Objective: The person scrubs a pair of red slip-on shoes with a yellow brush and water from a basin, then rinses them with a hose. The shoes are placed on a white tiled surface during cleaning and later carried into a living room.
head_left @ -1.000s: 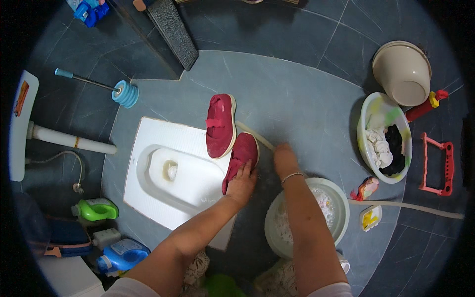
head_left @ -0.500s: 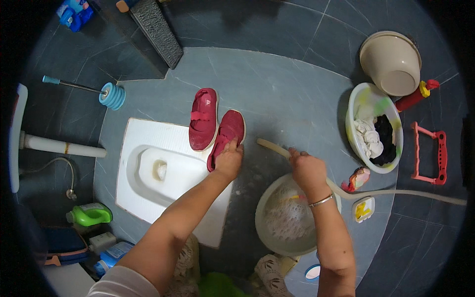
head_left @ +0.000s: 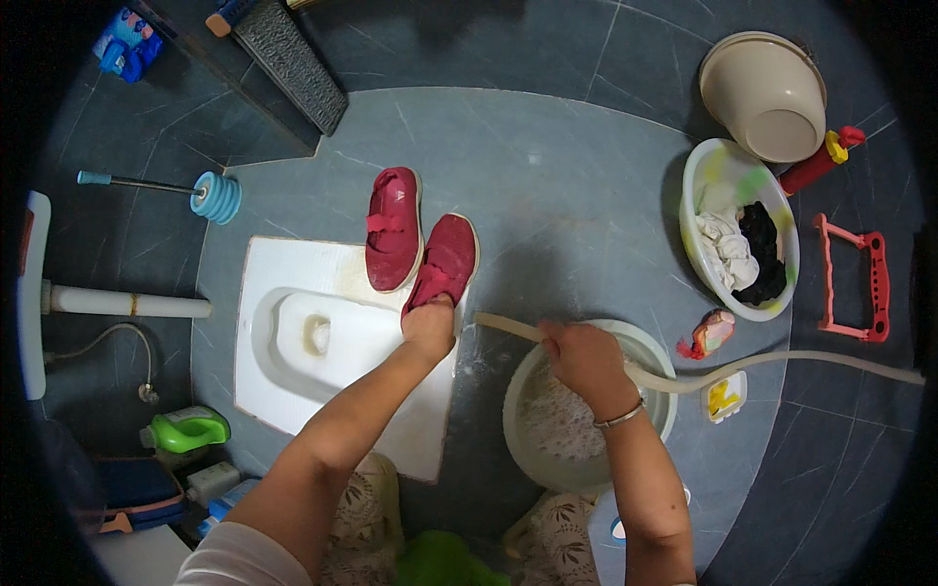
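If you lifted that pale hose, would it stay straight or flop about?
The pale hose would probably bend, since it curves sideways beyond the right hand. Its short free end seems somewhat stiff, jutting nearly straight from the grip. It looks unlikely to roll far, being long and bowed.

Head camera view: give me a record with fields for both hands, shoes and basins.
Left hand: at the heel end of the nearer red fabric shoe
Right hand: grips a beige flexible hose
Farther red fabric shoe: left of the nearer one
Round pale-green plastic basin: white suds
Oval white, green and yellow plastic basin: white cloth and black cloth
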A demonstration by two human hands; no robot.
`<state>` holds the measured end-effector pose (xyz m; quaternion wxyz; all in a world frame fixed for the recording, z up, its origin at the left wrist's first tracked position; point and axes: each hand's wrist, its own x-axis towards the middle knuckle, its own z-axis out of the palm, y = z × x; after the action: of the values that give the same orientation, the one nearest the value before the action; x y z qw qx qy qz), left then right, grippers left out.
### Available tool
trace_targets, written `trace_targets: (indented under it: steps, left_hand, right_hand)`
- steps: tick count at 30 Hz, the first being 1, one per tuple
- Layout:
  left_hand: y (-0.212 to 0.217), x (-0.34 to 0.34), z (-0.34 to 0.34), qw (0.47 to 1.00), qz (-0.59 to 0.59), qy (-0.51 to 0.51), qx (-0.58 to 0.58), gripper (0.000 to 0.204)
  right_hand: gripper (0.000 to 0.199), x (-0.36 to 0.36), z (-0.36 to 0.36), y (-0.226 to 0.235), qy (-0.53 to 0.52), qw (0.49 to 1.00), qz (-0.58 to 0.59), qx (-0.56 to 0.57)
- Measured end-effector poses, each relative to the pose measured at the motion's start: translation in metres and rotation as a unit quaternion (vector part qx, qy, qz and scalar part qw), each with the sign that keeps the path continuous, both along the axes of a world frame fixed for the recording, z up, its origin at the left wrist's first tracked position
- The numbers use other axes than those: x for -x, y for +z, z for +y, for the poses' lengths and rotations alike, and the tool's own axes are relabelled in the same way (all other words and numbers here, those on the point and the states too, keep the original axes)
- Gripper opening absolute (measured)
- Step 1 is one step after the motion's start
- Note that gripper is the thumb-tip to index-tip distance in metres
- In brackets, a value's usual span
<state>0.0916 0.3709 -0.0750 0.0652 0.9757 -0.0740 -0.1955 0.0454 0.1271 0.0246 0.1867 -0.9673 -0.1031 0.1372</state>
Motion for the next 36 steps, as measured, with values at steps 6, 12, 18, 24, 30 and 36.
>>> trace_targets:
  steps: [6, 12, 18, 24, 30, 36]
  left_hand:
    - [0.003, -0.016, -0.016, 0.967, -0.079, 0.031, 0.242, 0.027]
    - [0.024, -0.014, -0.023, 0.971, -0.054, 0.024, 0.230, 0.047]
    - [0.021, 0.008, -0.011, 0.973, -0.123, -0.168, 0.099, 0.053]
    - [0.014, -0.003, -0.010, 0.969, -0.142, -0.099, 0.178, 0.048]
    - [0.009, -0.015, -0.025, 0.962, -0.155, -0.100, 0.202, 0.026]
    - [0.026, -0.017, -0.007, 0.930, -0.248, -0.105, 0.250, 0.027]
  right_hand:
    - [0.025, 0.007, 0.005, 0.001, -0.012, 1.000, -0.003, 0.011]
    - [0.025, 0.009, 0.007, 0.002, -0.020, 0.999, -0.020, 0.034]
    - [0.025, 0.009, 0.003, 0.011, -0.035, 0.999, -0.031, 0.013]
    - [0.027, 0.007, -0.008, 0.017, -0.077, 0.997, 0.003, 0.018]
    - [0.027, 0.007, -0.030, 0.021, -0.130, 0.989, 0.017, 0.070]
    - [0.025, 0.013, -0.102, 0.025, -0.246, 0.956, -0.018, 0.158]
